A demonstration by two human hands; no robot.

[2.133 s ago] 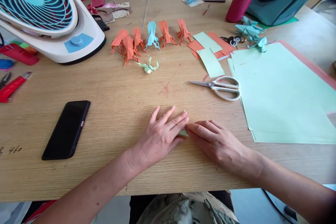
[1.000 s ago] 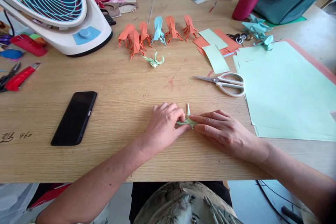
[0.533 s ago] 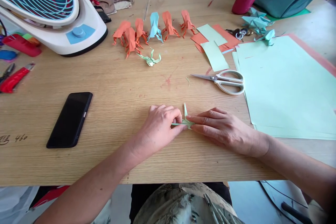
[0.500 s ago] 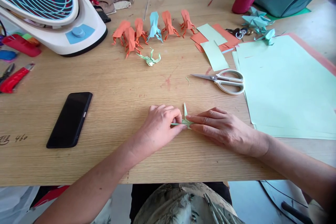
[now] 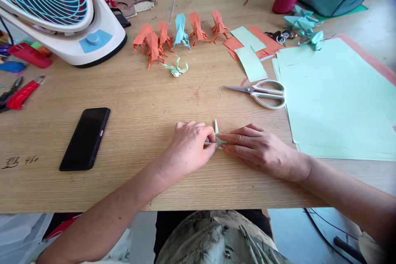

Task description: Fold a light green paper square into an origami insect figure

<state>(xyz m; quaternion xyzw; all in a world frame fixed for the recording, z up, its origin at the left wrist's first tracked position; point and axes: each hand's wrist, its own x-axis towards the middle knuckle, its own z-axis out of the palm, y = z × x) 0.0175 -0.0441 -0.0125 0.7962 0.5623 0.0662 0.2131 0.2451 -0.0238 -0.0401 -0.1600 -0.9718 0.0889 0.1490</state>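
Near the table's front, a small folded piece of pale green paper (image 5: 217,128) lies between my two hands, with one narrow point sticking up away from me. My left hand (image 5: 193,142) is closed, pinching the paper's left part between thumb and index finger. From the right, my right hand (image 5: 260,148) holds the paper with its outstretched fingertips close together; its thumb is hidden beneath. Both hands cover much of the folds. Beyond them are scissors (image 5: 267,94) with white handles and a thin green paper scrap (image 5: 220,94).
Folded orange figures (image 5: 198,29), a blue one (image 5: 181,29) and a green one (image 5: 177,69) stand farther back. Large green sheets (image 5: 337,99) lie right, below cut paper pieces (image 5: 252,64). Left are a phone (image 5: 85,139), a red-handled tool (image 5: 23,94) and a fan (image 5: 102,20).
The view has shifted slightly. Both hands keep nearly the same hold on the folded green paper; its upright point still stands between them.
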